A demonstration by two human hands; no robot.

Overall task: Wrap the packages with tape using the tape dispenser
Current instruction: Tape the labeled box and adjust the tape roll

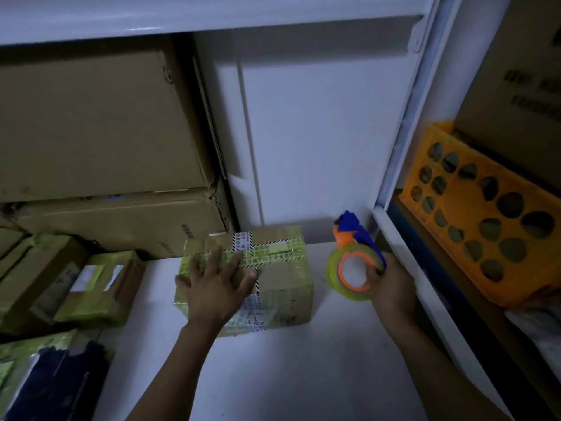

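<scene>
The flat left hand is pressing the stiff box; the right hand is gripping the light tape dispenser by its roll.

Room over the white table, lower middle. The package blocks the middle, cardboard boxes the left, an orange crate the right.

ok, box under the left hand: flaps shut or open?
Shut. Flaps lie flat, yellow tape strips cross the box top under the left hand.
</scene>
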